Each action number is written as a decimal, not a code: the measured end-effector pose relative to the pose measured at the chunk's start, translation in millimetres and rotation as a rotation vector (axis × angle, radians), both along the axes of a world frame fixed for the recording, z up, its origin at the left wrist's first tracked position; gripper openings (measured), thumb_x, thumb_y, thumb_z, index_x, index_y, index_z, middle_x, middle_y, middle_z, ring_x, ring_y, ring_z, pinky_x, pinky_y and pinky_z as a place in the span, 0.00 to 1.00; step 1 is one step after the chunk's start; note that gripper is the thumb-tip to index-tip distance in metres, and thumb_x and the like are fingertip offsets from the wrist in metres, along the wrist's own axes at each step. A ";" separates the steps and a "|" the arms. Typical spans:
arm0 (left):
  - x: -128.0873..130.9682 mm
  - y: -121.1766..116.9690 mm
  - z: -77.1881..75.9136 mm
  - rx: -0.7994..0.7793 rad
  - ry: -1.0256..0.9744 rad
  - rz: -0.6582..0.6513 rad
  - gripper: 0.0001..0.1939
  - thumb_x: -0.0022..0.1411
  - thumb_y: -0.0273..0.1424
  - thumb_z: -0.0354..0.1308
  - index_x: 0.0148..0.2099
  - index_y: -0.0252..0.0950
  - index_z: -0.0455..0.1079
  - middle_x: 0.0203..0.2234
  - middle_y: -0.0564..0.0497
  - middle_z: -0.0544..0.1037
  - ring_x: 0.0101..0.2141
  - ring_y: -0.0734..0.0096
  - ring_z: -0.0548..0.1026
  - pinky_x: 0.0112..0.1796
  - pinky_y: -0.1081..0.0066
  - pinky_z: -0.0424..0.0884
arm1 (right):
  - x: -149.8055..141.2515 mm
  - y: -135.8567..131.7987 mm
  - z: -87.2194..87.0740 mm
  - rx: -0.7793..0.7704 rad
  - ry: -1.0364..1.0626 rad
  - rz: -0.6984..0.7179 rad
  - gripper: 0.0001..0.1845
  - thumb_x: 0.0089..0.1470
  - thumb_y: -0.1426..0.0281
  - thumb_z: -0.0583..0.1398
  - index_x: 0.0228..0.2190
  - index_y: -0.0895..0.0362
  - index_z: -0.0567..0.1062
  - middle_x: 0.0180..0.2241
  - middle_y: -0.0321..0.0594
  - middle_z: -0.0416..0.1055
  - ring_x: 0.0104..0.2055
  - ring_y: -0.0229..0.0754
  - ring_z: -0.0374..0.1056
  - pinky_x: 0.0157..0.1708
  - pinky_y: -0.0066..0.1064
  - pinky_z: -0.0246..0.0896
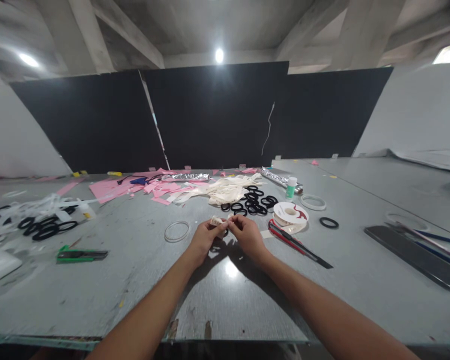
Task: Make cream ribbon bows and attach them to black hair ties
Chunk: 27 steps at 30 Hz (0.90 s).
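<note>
My left hand [205,241] and my right hand [248,237] meet low over the middle of the table, fingertips close together. Between them is a cream ribbon strip [216,220] with dark print, pinched by both hands. Part of a small black ring [226,232] shows under the fingers; how it joins the strip is hidden. Beyond the hands lie a heap of black rings [252,202] and a pile of cream ribbon strips [225,190]. To the right, a white ribbon spool [290,214] sits beside a red and black utility knife [298,243].
A clear ring [177,231] lies left of my hands, a green utility knife [81,255] farther left. Pink scraps [112,189] spread behind. A glue stick [291,188], a white ring [313,202] and a dark flat case [416,255] are on the right.
</note>
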<state>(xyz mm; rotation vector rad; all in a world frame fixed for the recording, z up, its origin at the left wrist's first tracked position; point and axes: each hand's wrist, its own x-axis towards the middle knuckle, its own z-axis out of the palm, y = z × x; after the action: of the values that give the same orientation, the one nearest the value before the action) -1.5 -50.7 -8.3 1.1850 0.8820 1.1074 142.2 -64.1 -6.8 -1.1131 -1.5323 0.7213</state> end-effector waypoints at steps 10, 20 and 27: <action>-2.5 0.7 -1.3 0.082 0.096 -0.008 0.18 0.47 0.42 0.66 0.35 0.33 0.76 0.19 0.54 0.68 0.20 0.80 0.60 0.23 0.76 0.55 | 0.5 -1.4 -2.8 0.008 -0.027 -0.117 0.10 0.51 0.61 0.58 0.29 0.56 0.68 0.20 0.31 0.65 0.23 0.36 0.59 0.24 0.27 0.51; -3.0 0.8 -2.3 0.073 0.070 -0.034 0.18 0.45 0.41 0.68 0.33 0.32 0.76 0.22 0.52 0.71 0.22 0.79 0.62 0.24 0.76 0.55 | 9.7 0.3 4.2 0.044 -0.080 -0.125 0.16 0.46 0.62 0.61 0.39 0.55 0.74 0.36 0.41 0.71 0.34 0.41 0.63 0.34 0.33 0.59; -4.4 -3.8 4.1 0.086 0.092 -0.061 0.18 0.42 0.39 0.69 0.32 0.31 0.74 0.21 0.53 0.70 0.23 0.78 0.63 0.24 0.76 0.58 | 12.3 5.3 3.0 -0.194 0.083 0.128 0.14 0.46 0.60 0.61 0.22 0.59 0.74 0.16 0.33 0.63 0.18 0.33 0.55 0.19 0.26 0.48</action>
<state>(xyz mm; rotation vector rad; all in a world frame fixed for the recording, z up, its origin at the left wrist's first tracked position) -5.9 -54.5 -4.2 1.3347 0.8700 1.0572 154.6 -58.8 -3.8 -1.1194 -1.4967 1.0084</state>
